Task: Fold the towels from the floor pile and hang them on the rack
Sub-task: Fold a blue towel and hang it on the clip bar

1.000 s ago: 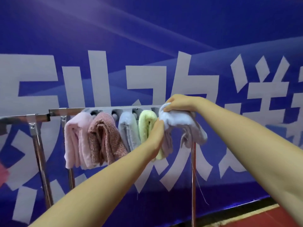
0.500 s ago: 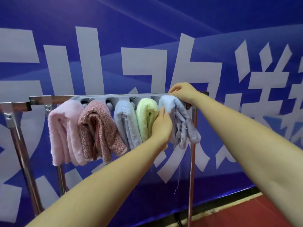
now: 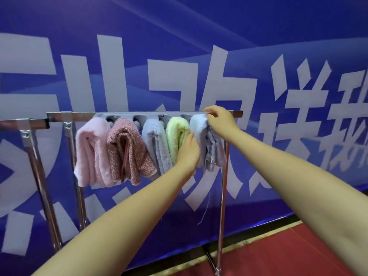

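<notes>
Head view: your right hand (image 3: 220,121) pinches the pale blue towel (image 3: 201,126) atop the rack (image 3: 79,116); your left hand (image 3: 189,150), fingers straight, steadies it. Uneven drape could let it slide off.

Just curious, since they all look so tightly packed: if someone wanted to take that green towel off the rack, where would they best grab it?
Probably at the rounded fold on top of the green towel, coming from the front. It hangs doubled over its peg, bulging toward the viewer, while the neighbouring towels press against its sides and the left hand covers its lower part.
</notes>
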Demonstrator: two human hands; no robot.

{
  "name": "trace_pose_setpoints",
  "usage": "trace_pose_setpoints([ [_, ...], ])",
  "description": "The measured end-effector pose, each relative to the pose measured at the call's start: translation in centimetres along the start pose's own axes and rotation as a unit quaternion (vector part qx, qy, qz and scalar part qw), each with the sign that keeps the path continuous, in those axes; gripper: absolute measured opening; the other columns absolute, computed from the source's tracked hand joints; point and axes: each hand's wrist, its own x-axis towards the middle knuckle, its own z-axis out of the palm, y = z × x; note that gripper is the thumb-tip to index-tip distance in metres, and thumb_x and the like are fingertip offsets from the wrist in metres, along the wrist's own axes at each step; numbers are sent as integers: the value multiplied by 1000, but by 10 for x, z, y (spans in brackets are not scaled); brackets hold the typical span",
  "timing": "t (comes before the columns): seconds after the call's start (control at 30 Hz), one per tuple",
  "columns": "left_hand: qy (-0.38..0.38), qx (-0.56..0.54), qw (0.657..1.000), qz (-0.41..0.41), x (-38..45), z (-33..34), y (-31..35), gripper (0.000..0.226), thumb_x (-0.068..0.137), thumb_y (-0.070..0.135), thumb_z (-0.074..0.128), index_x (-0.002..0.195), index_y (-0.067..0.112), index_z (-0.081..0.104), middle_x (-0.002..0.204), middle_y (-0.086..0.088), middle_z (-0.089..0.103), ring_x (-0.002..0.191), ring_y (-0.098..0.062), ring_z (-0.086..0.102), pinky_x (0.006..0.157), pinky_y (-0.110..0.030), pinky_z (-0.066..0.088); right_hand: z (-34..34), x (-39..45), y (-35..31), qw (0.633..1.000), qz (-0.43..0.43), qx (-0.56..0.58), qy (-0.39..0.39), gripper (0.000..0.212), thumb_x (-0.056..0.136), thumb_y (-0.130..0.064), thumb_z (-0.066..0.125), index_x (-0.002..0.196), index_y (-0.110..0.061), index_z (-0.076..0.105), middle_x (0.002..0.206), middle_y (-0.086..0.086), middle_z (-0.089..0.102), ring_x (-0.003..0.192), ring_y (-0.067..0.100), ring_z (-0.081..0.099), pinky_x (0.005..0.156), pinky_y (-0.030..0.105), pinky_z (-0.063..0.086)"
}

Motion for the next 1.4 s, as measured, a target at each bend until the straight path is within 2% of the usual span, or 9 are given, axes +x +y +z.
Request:
trace_pose_setpoints([
  [0.13, -5, 26, 999, 30, -45, -37, -1, 48, 99, 33, 26, 145, 39, 37, 141, 0, 50, 127, -23, 50, 107, -47, 41, 17, -39, -28, 990, -19, 106, 88, 30, 91, -6, 45, 114, -14, 63, 109, -2, 59, 102, 14, 56, 87, 21, 42],
  [0.33, 32, 112, 992, 43, -106, -128, -27, 35, 99, 30, 35, 128, 30, 55, 125, 1, 61, 112, -18, 57, 99, -43, 47, 77, -115, -64, 981, -26, 190, 41, 30, 90, -5, 45, 101, -24, 65, 92, 3, 67, 83, 26, 63, 74, 38, 52],
  [0.5, 32, 164, 984, -57, -184, -221, -82, 31, 103, 20, 33, 104, 21, 64, 102, 3, 64, 92, -13, 59, 75, -28, 47, 168, -197, -83, 973, 22, 215, -79, 37, 87, -1, 46, 84, -35, 59, 70, 3, 61, 62, 21, 52, 62, 32, 45],
  [0.63, 77, 193, 970, -128, -249, -293, -140, 34, 102, 16, 36, 86, 21, 65, 87, 2, 67, 78, -13, 61, 67, -24, 45, 255, -272, -90, 952, 77, 228, -190, 32, 91, -6, 44, 85, -33, 61, 70, 15, 59, 60, 25, 49, 58, 36, 43],
  [0.83, 151, 169, 938, -264, -347, -354, -236, 33, 101, 9, 33, 83, 20, 59, 77, 0, 61, 60, -8, 55, 56, -20, 42, 382, -399, -82, 916, 137, 187, -328, 31, 88, -3, 42, 87, -27, 60, 64, 6, 57, 59, 20, 51, 59, 31, 43],
  [1.07, 154, 157, 870, -441, -436, -385, -384, 17, 100, 13, 39, 101, 12, 57, 87, -8, 62, 64, -16, 55, 58, -25, 43, 477, -555, -22, 830, 226, 84, -504, 24, 85, 3, 49, 97, -11, 65, 64, -4, 54, 58, 13, 49, 53, 13, 39],
  [1.2, 62, 215, 844, -488, -457, -387, -463, 24, 98, 12, 42, 113, 8, 60, 111, -17, 67, 101, -31, 64, 85, -33, 48, 512, -629, 34, 786, 307, 21, -536, 17, 85, -1, 57, 88, -13, 69, 89, 15, 69, 86, 22, 61, 75, 29, 44],
  [1.3, 14, 245, 825, -509, -460, -381, -511, 29, 98, 11, 41, 120, 9, 59, 118, -15, 65, 110, -31, 59, 87, -29, 41, 535, -667, 63, 774, 339, -23, -534, 18, 85, 2, 55, 95, 6, 70, 104, 22, 69, 101, 35, 64, 86, 37, 46],
  [1.4, -15, 243, 816, -525, -466, -367, -554, 29, 96, 6, 42, 119, 3, 60, 122, -18, 62, 111, -33, 58, 88, -29, 40, 549, -685, 77, 765, 367, -51, -527, 19, 87, 2, 53, 100, 8, 67, 107, 26, 66, 103, 39, 61, 86, 38, 45],
])
